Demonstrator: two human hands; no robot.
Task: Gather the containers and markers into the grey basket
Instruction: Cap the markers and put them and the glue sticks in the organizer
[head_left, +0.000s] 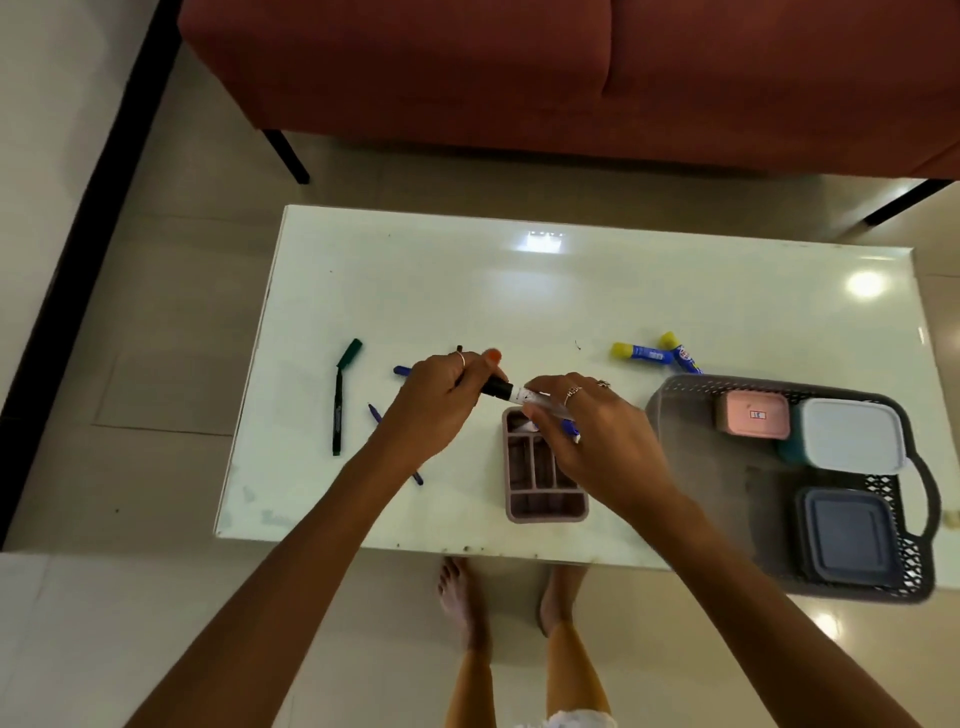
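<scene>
A white marker (514, 397) is gripped at its black cap by the left hand (441, 400) and at its barrel by the right hand (587, 436), above the pink tray (543, 501). Three containers are already seated in the grey basket (691, 415) at the table's right edge. Left outside are the green marker (340, 400), blue pens (375, 413) and two glue sticks (644, 354). Bare tabletop (467, 291) beyond the hands is judged ample room.

No text can be read: the pink container's (754, 414) small label and the glue sticks' (644, 353) print are blurred.
</scene>
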